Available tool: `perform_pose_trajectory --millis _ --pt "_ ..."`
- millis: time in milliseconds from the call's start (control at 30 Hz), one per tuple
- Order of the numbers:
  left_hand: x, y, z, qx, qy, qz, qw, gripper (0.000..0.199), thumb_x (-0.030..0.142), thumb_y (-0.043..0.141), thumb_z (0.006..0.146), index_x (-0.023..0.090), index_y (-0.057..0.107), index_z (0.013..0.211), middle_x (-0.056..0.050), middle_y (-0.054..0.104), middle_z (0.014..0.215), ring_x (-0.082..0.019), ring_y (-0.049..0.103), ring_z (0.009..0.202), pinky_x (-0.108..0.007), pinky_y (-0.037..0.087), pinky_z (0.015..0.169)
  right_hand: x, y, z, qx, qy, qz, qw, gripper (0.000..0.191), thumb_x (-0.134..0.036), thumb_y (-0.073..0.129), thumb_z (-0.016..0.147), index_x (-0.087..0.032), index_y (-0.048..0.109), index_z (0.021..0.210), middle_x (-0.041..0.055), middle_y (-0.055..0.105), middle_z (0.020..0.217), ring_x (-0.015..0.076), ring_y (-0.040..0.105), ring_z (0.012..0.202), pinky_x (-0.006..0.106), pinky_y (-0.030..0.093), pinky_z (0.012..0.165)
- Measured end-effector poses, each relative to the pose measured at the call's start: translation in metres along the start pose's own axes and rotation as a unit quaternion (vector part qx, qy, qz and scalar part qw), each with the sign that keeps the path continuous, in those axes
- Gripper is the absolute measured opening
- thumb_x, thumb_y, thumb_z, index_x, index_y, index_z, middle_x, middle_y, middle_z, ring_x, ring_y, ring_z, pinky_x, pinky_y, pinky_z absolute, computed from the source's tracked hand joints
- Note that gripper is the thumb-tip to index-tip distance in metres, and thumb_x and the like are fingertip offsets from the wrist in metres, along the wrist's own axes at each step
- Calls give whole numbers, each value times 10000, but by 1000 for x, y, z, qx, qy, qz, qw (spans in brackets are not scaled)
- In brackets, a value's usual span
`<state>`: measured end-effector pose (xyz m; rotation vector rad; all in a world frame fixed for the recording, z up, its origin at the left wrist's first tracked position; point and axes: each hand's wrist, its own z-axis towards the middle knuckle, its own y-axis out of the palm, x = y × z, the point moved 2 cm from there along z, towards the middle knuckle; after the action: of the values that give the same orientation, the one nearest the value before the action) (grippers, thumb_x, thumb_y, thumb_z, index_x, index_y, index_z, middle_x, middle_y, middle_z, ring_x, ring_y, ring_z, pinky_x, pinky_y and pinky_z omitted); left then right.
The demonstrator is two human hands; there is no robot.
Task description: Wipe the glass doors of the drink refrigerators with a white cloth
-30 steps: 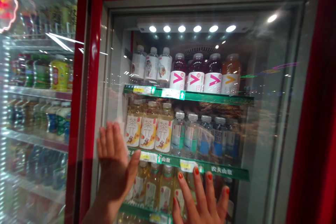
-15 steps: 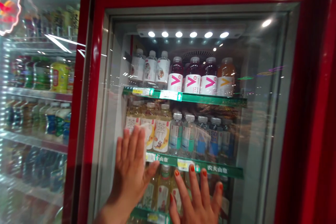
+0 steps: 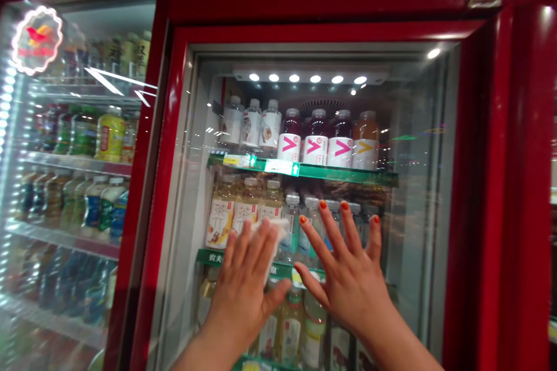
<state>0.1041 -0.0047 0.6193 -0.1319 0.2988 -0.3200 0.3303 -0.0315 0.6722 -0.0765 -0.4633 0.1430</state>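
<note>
My left hand (image 3: 246, 281) lies flat against a white tissue (image 3: 281, 233), which shows past its fingertips and beside the index finger. It is at the glass door (image 3: 418, 232) of a red drinks cooler, in front of the middle shelf's bottles. To its right, my right hand (image 3: 348, 266) is spread with orange-painted nails, at the glass and holding nothing. Behind the glass, bottles with pink V labels (image 3: 315, 148) stand on the upper shelf and tea bottles (image 3: 220, 220) on the middle one. Whether the right fingertips touch the glass cannot be told.
A second lit cooler with shelved bottles (image 3: 109, 136) stands at the left, with a glowing round sign (image 3: 37, 40) at its top. The red door frame (image 3: 167, 185) runs between the coolers. Lights reflect in the glass.
The view has tilted up and shows more of the cooler's top. My left hand with the tissue has moved right across the glass. My right hand has moved up and shows more of its wrist.
</note>
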Motion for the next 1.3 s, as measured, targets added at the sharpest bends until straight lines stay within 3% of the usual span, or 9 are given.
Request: perform_pose_trajectory --millis 333,467,567,700,800,933,1067,1200,1300 --pt "3 2 52 22 -82 -27 996 932 703 376 1078 180 76 1788 -133 174 1858 -356 38 1747 -626 109 1422 30 -20 -27 -24 45 0 999 802 -489 616 1055 -310 277 1760 29 300 1839 331 300 1695 619 162 1409" --pt "53 4 6 -20 85 -24 996 863 681 372 1089 179 203 1771 -67 400 1787 -245 81 1748 -466 44 1448 25 -14 -66 -20 95 -4 995 879 -513 636 1043 -302 205 1779 46 194 1864 362 221 1718 650 113 1406" --pt "44 -3 -21 -30 29 -19 999 833 624 396 1106 191 165 1779 -87 363 1802 -237 54 1750 -480 5 1442 7 -9 -99 -24 115 -4 993 884 -486 630 1039 -277 196 1781 48 124 1875 350 144 1737 623 99 1409" --pt "38 4 36 -22 -106 -90 990 909 636 446 1091 227 32 1790 -116 100 1871 -344 -26 1744 -637 -4 1416 -8 -5 -120 -18 134 -12 991 899 -448 647 1022 -297 192 1782 68 228 1858 344 200 1727 619 149 1399" --pt "77 13 70 -36 -24 -129 991 920 635 482 1082 279 10 1787 -55 143 1869 -323 -1 1746 -618 -14 1426 -12 -3 -127 -4 168 -16 986 887 -403 658 1007 -290 232 1777 105 364 1810 356 306 1692 637 203 1381" --pt "111 10 16 -62 86 -86 991 783 453 486 1115 301 110 1784 41 337 1802 -175 64 1739 -440 -21 1449 -18 0 -138 6 210 -26 977 829 -373 618 1012 -253 289 1763 145 421 1775 377 305 1691 709 173 1366" --pt "69 0 -23 -38 -29 -47 998 785 291 533 1092 339 153 1777 27 254 1823 -228 76 1739 -524 8 1443 -22 1 -140 -6 220 -21 975 826 -378 606 1019 -278 271 1768 126 406 1786 375 221 1719 757 126 1358" --pt "54 3 34 -25 -152 -78 985 796 413 486 1120 226 90 1785 -93 57 1866 -405 -3 1728 -749 21 1375 -20 -1 -138 3 241 -28 970 880 -423 606 1025 -262 192 1785 162 164 1862 459 45 1731 847 204 1288" --pt "92 12 58 -69 -65 -107 990 679 355 413 1129 254 223 1773 -33 218 1851 -311 15 1740 -637 -26 1419 -17 -2 -140 -1 254 -17 967 883 -386 548 1052 -170 112 1789 219 132 1854 467 28 1729 860 239 1267"
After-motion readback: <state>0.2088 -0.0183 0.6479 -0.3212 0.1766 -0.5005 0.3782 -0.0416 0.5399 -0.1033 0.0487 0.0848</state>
